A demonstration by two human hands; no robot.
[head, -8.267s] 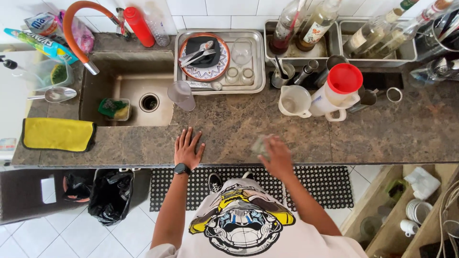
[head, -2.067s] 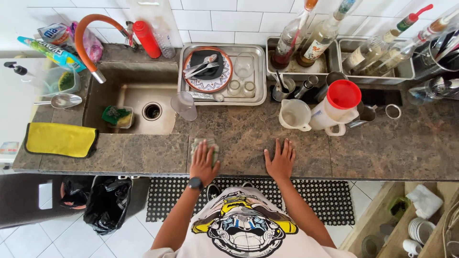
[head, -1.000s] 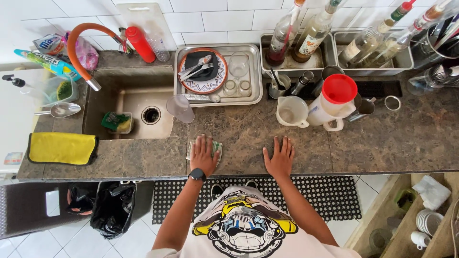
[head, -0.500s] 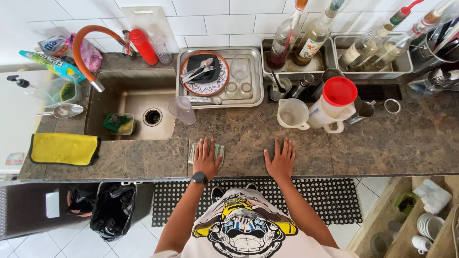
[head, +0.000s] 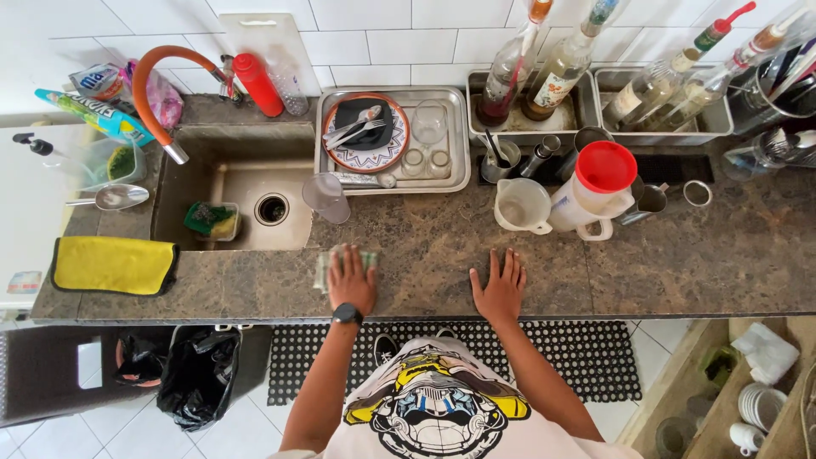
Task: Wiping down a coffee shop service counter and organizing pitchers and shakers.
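We see our left hand [head: 352, 280] lying flat, fingers [head: 347, 258] spread and pressing down on one small green cloth [head: 325, 265], which peeks out to the left of and just beyond the fingertips on the stone surface [head: 680, 272]. Well to the left of those fingers lies one yellow towel [head: 113, 264], and beyond them the sink [head: 240, 170] holds one tub with a sponge [head: 210, 220]; one clear cup [head: 325, 196] stands at the sink's edge, near the fingertips. Our right hand [head: 500, 286] rests palm down too, fingers [head: 501, 263] open and close together, holding nothing (only bare stone beneath it). Beyond these fingers stand one white jug [head: 522, 206] and one white container with a red lid [head: 596, 189], touching each other. Farther back, one metal tray [head: 457, 136] carries one patterned plate [head: 366, 133].
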